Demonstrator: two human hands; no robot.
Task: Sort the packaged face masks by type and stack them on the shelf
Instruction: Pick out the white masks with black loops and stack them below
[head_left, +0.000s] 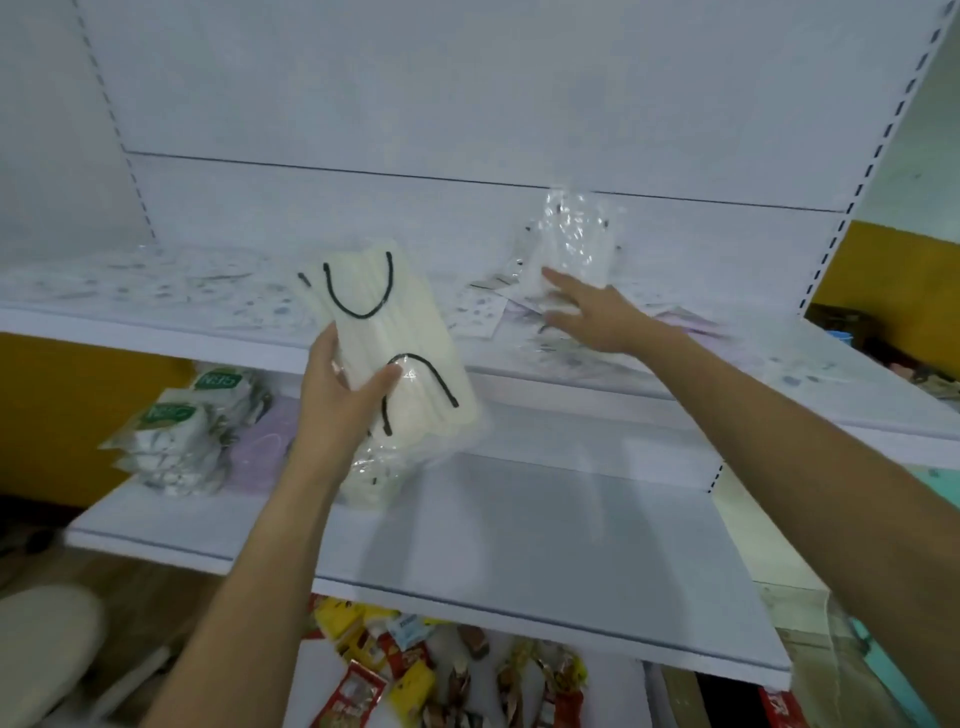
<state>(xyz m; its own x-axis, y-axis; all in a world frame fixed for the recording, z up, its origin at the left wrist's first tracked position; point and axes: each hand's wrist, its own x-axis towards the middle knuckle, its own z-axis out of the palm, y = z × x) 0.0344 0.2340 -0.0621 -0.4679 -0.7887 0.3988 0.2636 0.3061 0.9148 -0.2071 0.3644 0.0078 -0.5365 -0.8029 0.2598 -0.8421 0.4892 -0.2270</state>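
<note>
- This is looking like a small shop: white retail shelving (467, 104) with slotted uprights (878, 156) is standing in tiers.
- Stacks of packaged masks (176, 447) are lying on the lower shelf (519, 545).
- Bright snack packets (405, 675) are lying heaped below.

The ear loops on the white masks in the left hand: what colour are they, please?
Black cord ear loops, clearest in the head view.

Two white shelves, mask packs on both.
The upper shelf (156, 332) carries patterned packs (156, 280) scattered flat at the left and a crinkled clear bag (576, 244) against the back panel right of centre. The lower shelf (545, 530) carries stacked N95 packs (176, 441) at far left, a lilac stack (260, 441) beside them, then white packs (374, 483).
</note>
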